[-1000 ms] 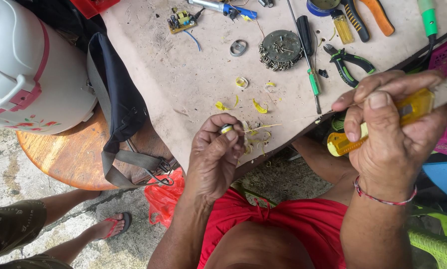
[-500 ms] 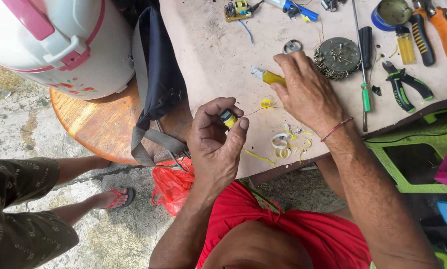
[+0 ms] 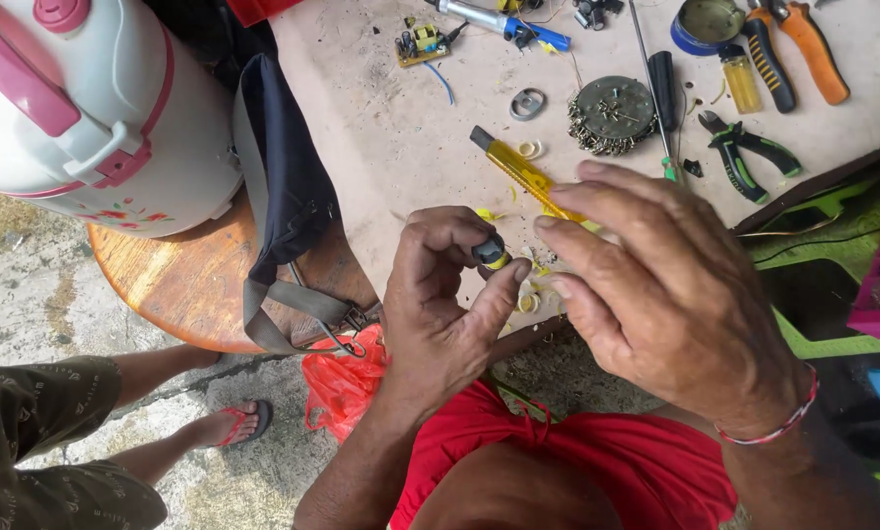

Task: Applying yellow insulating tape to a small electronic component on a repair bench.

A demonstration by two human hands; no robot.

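Head view looked straight down on the table [image 3: 391, 167], which filled the upper middle of the frame. At centre, the left hand [image 3: 445, 314] pinched a small dark part [image 3: 489, 251] with a yellow end between thumb and curled fingers [image 3: 440, 231], held up off the table edge and turned toward the eye, probably so it could be looked at closely. That hand was closed on the part. The right hand [image 3: 670, 304] hovered just right of it, fingers [image 3: 597, 211] spread and slack, holding nothing; it hung above the yellow knife [image 3: 523, 172], which lay flat on the table, its dark tip pointing to the upper left and its near end hidden under those fingers. Yellow shavings [image 3: 530, 149] lay scattered round the knife and near the table edge, seemingly stripped casing left where it fell.

Further up the frame lay a round metal disc [image 3: 612, 113] with small bits piled on it, likely gathered there to keep them from straying. Green-handled pliers [image 3: 744, 157] sat to its right, orange-handled ones [image 3: 803, 49] in the upper right corner, and a small circuit board [image 3: 420, 44] at top centre. A white and pink flask [image 3: 77, 108] stood on a wooden stool [image 3: 175, 285] in the upper left, with a dark bag [image 3: 283, 186] hanging between stool and table. Another person's leg and sandal [image 3: 229, 424] showed at lower left.
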